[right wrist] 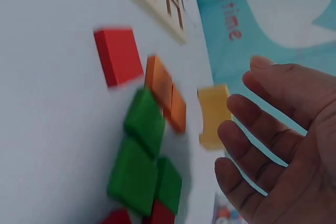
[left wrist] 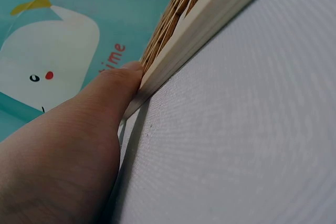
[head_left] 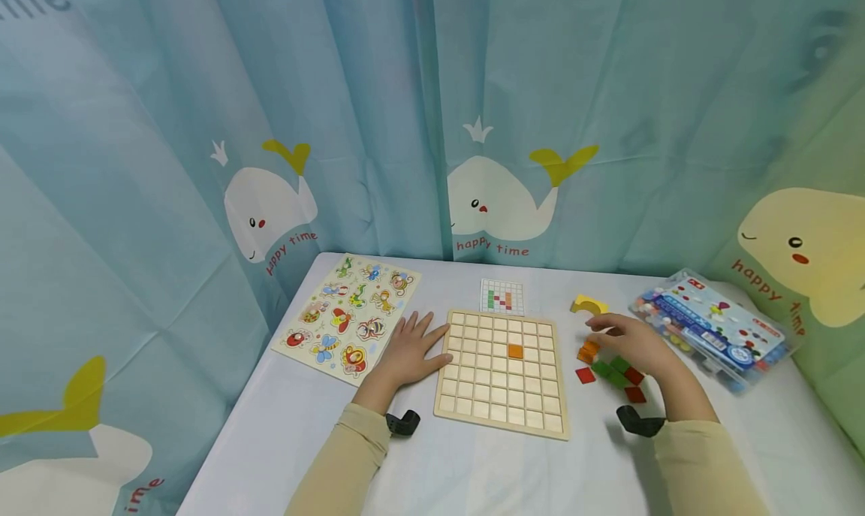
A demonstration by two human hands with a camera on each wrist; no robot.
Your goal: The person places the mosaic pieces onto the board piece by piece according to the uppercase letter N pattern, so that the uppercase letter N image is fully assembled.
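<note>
A wooden grid board lies on the table with one orange square tile in a cell. Against its left edge my left hand rests with fingers spread, and in the left wrist view the thumb touches the board's side. My right hand hovers over loose tiles at the board's right. In the right wrist view its fingers are relaxed and slightly bent, with nothing between them. Below lie orange tiles, green tiles and red tiles.
A printed pattern card lies behind the board. Left of it is an insect picture board. A yellow arch block sits beyond the tiles, and a clear plastic box stands at the right. A whale-print curtain hangs behind the table.
</note>
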